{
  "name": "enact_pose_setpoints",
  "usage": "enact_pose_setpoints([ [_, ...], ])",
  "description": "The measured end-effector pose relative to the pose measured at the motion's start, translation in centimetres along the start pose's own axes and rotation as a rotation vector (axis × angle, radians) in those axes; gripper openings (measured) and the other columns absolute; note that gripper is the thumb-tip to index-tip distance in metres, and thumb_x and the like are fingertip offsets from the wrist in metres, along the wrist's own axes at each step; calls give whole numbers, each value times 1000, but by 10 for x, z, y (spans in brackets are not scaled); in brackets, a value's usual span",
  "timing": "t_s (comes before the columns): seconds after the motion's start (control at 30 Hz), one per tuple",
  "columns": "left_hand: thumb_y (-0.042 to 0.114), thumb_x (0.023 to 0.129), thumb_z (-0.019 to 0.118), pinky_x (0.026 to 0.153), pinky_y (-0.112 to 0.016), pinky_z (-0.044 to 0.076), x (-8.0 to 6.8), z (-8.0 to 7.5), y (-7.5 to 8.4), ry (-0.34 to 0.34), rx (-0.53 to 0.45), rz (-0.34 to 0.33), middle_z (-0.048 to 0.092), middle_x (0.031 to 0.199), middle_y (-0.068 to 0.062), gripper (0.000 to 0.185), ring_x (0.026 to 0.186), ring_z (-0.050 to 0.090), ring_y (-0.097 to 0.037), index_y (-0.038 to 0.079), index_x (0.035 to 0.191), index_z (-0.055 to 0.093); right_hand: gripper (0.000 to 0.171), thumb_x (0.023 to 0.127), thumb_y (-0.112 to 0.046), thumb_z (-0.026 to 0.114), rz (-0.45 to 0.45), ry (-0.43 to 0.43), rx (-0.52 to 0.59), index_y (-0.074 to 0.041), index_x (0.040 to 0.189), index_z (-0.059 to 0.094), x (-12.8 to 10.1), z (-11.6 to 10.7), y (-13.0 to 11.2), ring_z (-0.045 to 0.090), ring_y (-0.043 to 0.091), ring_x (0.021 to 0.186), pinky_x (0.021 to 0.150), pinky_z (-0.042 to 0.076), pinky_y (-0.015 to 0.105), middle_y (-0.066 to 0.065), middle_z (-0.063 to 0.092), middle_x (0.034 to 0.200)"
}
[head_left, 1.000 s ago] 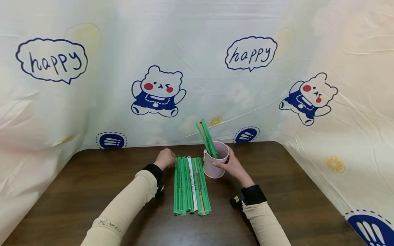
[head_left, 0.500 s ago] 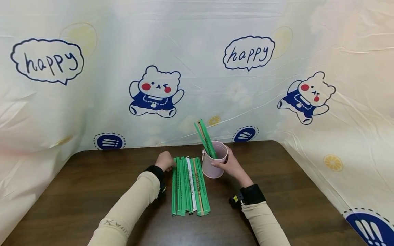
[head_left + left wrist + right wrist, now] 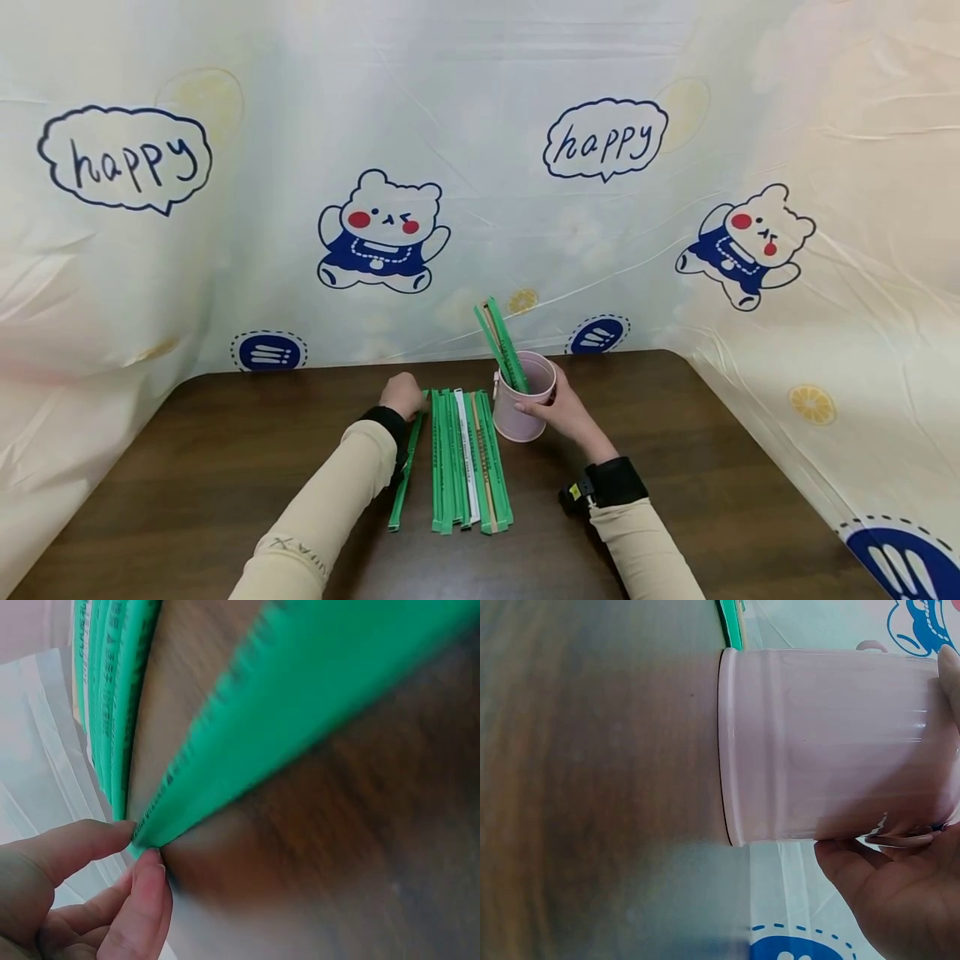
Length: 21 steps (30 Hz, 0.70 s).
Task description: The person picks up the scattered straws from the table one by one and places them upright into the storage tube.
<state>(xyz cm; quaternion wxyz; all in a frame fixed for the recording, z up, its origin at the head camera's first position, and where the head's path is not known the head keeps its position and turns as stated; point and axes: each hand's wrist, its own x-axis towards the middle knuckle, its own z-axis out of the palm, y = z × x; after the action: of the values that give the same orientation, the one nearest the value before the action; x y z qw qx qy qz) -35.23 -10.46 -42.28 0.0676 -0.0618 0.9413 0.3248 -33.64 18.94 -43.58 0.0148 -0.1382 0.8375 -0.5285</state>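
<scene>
1. Since a second ago, our left hand [image 3: 402, 395] has pulled one green packet [image 3: 403, 475] aside from the row [image 3: 467, 458] on the desk [image 3: 187, 467], pinching its far end.
2. Our right hand [image 3: 562, 410] wraps the pink cup [image 3: 522, 408], steadying it.

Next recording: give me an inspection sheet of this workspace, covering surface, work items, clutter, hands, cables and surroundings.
Surface: dark brown wooden table, bare wood around the items.
Work items: row of green paper-sleeved chopsticks lying flat; one green sleeved chopstick angled apart at its left; pale pink ribbed metal cup upright, with green sleeves standing in it.
Clutter: nothing seen.
Hands: left hand pinches the far end of the separated sleeve between thumb and fingertip; right hand grips the cup's side.
Cables: nothing seen.
Surroundings: cream plastic sheeting printed with bears and "happy" bubbles, on three sides.
</scene>
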Motion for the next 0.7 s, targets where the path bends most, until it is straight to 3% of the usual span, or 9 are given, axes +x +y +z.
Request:
enact_pose_setpoints([
  [0.3,4,90,72,45,-24,39,7,-5,-7,-5,28,-8,48,54,-3,18,43,45,-13,-2,74,66,95,89,-15,80,13,4,21,-5,160,18,-1,1,-2,38,42,147,121,36,62,24,35,160],
  [0.47,3,86,73,46,-24,45,7,-13,-14,-15,-28,-1,54,54,-5,20,44,50,-13,0,69,64,94,90,-13,78,31,-21,18,2,160,16,-11,-2,-25,37,46,147,121,35,63,29,33,159],
  [0.6,2,87,69,47,-23,49,4,-24,-14,-29,-95,17,53,54,-3,27,46,54,-11,4,64,57,94,90,-15,79,21,-3,7,-2,160,17,-6,-1,-14,38,44,147,121,36,63,27,34,159],
  [0.7,1,90,66,55,-26,55,4,-37,-7,-68,-128,18,55,61,-4,19,52,60,-12,1,73,58,95,89,-17,80,7,8,7,-5,160,18,-1,0,-1,39,42,147,121,37,62,24,35,159],
])
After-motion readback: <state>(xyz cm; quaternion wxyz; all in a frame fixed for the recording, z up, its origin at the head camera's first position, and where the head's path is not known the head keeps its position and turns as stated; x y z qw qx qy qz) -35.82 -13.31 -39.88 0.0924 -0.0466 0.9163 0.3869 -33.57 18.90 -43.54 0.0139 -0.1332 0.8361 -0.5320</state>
